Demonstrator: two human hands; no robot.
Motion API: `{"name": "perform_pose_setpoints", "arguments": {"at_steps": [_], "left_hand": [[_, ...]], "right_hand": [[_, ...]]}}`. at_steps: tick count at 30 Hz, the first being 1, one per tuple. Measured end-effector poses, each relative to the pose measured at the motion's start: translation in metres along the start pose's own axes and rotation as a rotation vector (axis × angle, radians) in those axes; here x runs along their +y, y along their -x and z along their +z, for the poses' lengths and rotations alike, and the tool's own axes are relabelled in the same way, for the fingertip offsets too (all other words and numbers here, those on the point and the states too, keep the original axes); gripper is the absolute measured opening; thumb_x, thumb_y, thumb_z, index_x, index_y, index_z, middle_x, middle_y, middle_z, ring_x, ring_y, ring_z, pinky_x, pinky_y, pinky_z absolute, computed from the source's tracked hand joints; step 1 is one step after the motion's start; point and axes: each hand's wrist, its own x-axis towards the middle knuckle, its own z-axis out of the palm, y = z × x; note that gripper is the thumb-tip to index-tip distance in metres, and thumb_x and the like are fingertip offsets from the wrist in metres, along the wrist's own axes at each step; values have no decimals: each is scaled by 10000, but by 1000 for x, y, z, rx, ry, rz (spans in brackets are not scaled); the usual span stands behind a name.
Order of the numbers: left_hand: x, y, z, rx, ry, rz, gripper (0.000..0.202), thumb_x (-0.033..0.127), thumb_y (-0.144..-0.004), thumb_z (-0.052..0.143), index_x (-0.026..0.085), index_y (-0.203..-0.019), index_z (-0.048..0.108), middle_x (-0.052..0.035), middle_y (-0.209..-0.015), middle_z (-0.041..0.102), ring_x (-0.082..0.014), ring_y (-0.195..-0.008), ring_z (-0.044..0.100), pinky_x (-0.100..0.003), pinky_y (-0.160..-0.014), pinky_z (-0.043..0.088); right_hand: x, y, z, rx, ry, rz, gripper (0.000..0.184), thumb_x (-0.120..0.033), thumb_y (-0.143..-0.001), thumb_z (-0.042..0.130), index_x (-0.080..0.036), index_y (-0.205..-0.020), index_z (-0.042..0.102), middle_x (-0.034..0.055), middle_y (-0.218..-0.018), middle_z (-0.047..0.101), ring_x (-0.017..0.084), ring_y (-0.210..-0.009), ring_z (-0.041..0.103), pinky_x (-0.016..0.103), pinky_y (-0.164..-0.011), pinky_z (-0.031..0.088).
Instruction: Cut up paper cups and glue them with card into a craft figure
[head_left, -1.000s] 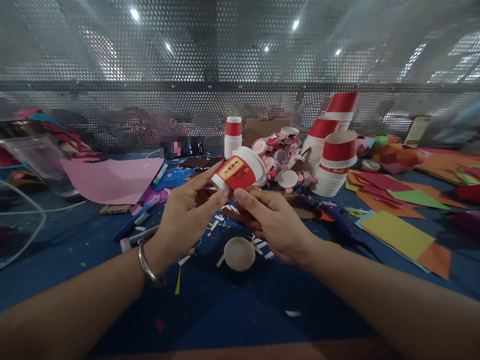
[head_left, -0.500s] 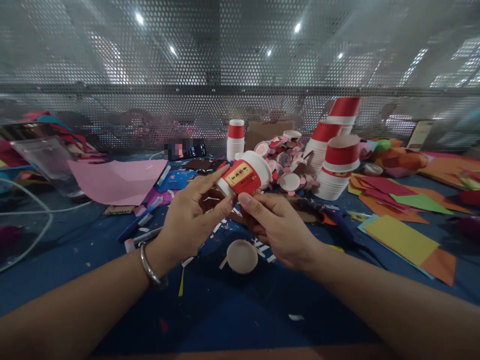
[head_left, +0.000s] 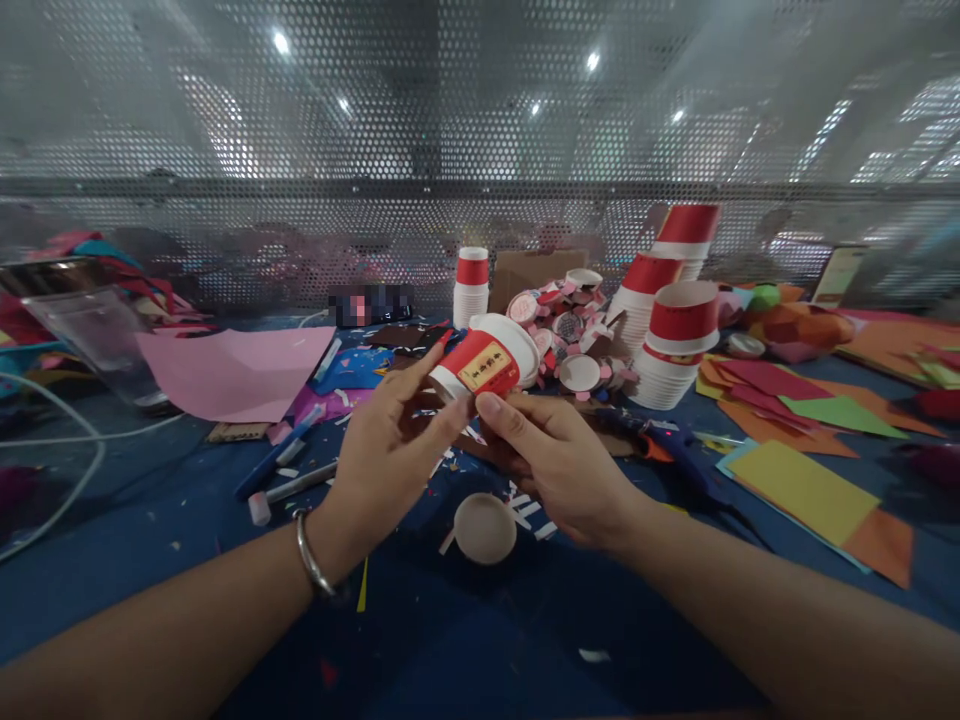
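Two bare hands are meeting at a red-and-white paper cup above a littered blue tabletop, as I am seeing it from afar through the head camera. The left hand is grasping the cup near its narrow end, index finger stretching along it and thumb pressing from below; a silver bangle is circling that wrist. The right hand is bringing its thumb to the cup's lower side with its fingers curling under, but whether it is gripping the cup or something smaller, I am not managing to tell. The cup is tilting, its wide white end pointing up and to the right. Below the hands, a round paper piece is lying beside white paper strips. Behind the cup, a heap of cut paper pieces is sitting between a slim cup stack and taller ones, with a blue glue gun resting nearer the right forearm
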Motion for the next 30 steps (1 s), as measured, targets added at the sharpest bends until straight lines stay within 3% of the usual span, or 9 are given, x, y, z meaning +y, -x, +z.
{"name": "perform_pose_setpoints", "arguments": {"at_steps": [3, 5, 13, 19, 22, 25, 30], "left_hand": [[3, -3, 3, -57, 299, -130, 437, 390, -941, 680, 235, -1350, 679, -91, -1206, 755, -263, -1028, 721, -418, -885, 617], [3, -5, 5, -60, 371, -179, 417, 374, -925, 706, 210, -1309, 698, -94, -1199, 766, -264, -1033, 727, -407, -882, 619], [-6, -6, 3, 62, 290, -217, 422, 368, -895, 735, 213, -1286, 689, -68, -1146, 780, -230, -975, 729, -383, -916, 588], [-7, -7, 6, 143, 421, -299, 451, 329, -864, 749, 180, -1284, 680, -88, -1210, 757, -260, -1111, 702, -402, -1006, 549], [-8, -7, 7, 130, 420, -302, 493, 332, -885, 727, 195, -1352, 645, -94, -1254, 743, -260, -1119, 699, -429, -1017, 551], [-7, -5, 6, 76, 261, -272, 546, 346, -894, 716, 203, -1411, 613, -104, -1299, 722, -254, -1101, 701, -426, -990, 569], [-5, 0, 10, 72, 169, -250, 527, 329, -880, 710, 162, -1374, 634, -123, -1257, 732, -250, -1083, 715, -390, -952, 589]], "right_hand": [[-2, -1, 0, 4, -2, 0, 510, -624, -886, 699, -202, -678, 505, -80, -561, 353, 69, -479, 281, 226, -426, 227], [-3, -1, 1, 9, -14, 42, 495, -627, -881, 703, -202, -699, 527, -88, -546, 337, 67, -469, 259, 219, -413, 192], [-3, -2, 5, 5, -76, 142, 462, -627, -854, 731, -179, -801, 631, -68, -586, 416, 60, -488, 281, 191, -411, 179], [-4, -6, 5, -28, -52, 209, 485, -654, -833, 736, -190, -805, 598, -65, -618, 429, 55, -480, 295, 190, -400, 193], [-3, -8, 6, -21, -98, 205, 496, -639, -822, 761, -186, -777, 565, -75, -624, 386, 48, -497, 250, 191, -414, 152], [-1, -8, 9, 32, -142, 213, 521, -658, -791, 780, -177, -791, 580, -91, -607, 351, 46, -502, 211, 192, -416, 133], [2, -4, 9, 95, -168, 236, 526, -654, -764, 805, -172, -793, 596, -108, -559, 330, 42, -483, 202, 190, -404, 135]]}}
